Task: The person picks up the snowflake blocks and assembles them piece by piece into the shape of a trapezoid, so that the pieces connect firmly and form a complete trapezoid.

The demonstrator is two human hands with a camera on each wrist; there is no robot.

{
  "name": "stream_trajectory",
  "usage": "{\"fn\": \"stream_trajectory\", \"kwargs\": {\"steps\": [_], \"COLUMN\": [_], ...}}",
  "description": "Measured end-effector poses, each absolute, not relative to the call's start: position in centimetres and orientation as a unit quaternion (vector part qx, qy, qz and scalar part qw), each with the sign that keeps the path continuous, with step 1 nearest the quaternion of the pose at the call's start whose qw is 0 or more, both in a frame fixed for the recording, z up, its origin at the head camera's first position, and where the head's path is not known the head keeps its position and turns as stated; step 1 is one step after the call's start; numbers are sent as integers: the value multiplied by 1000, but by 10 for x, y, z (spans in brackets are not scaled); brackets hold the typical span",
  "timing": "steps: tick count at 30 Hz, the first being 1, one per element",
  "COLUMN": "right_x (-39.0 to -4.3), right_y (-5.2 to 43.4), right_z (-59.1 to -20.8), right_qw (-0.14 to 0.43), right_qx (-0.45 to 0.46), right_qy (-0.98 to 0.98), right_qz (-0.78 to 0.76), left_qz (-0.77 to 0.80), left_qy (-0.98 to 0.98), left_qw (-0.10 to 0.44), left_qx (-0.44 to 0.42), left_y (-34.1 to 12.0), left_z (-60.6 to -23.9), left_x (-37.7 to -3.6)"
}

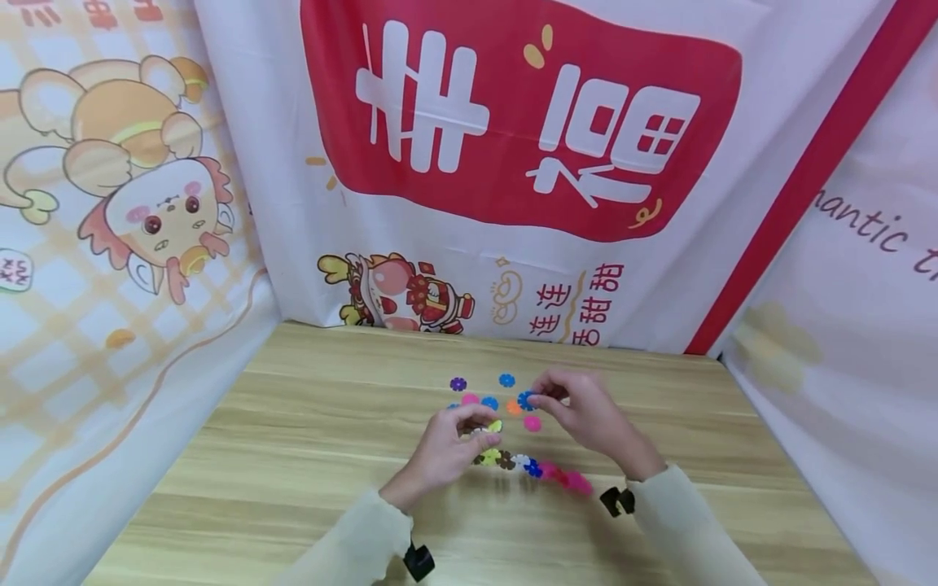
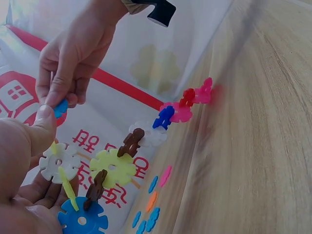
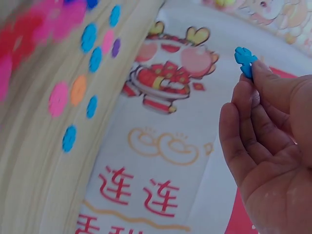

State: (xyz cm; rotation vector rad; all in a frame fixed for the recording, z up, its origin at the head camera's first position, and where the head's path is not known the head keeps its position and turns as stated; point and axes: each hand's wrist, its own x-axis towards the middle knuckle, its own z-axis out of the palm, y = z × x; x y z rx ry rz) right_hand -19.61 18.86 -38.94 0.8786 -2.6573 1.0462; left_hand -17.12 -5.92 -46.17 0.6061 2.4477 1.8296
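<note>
My left hand (image 1: 479, 433) grips one end of a chain of plastic snowflake discs (image 1: 535, 470) that runs right along the table to a pink end (image 1: 579, 483). In the left wrist view the held end shows a white disc (image 2: 59, 162), a yellow-green disc (image 2: 113, 167), a blue disc (image 2: 82, 220) and brown links between them. My right hand (image 1: 541, 400) is raised just beyond, pinching a single blue disc (image 3: 245, 59) at its fingertips. The two hands are close but apart.
Loose discs lie on the wooden table (image 1: 308, 456) behind the hands: purple (image 1: 458, 383), blue (image 1: 506, 380), pink (image 1: 532, 423), orange (image 1: 513, 407). Printed cloth walls (image 1: 513, 163) close in the back and both sides.
</note>
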Motion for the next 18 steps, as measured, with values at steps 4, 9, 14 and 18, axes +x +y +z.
{"fn": "stream_trajectory", "kwargs": {"steps": [4,9,14,18], "right_x": [-189,-186,-184,-183], "right_y": [180,173,172,171], "right_z": [-393,-400,-404,-405], "right_qw": [78,91,86,82], "right_qx": [303,312,319,325], "right_qy": [-877,-868,-862,-858], "right_qz": [364,375,385,388], "left_qz": [589,590,586,580], "left_qy": [785,783,786,790], "left_qw": [1,-10,-15,-19], "left_qx": [194,198,196,196], "left_y": [-57,-56,-54,-53], "left_z": [-461,-460,-459,-459], "left_x": [-171,-170,-169,-169]}}
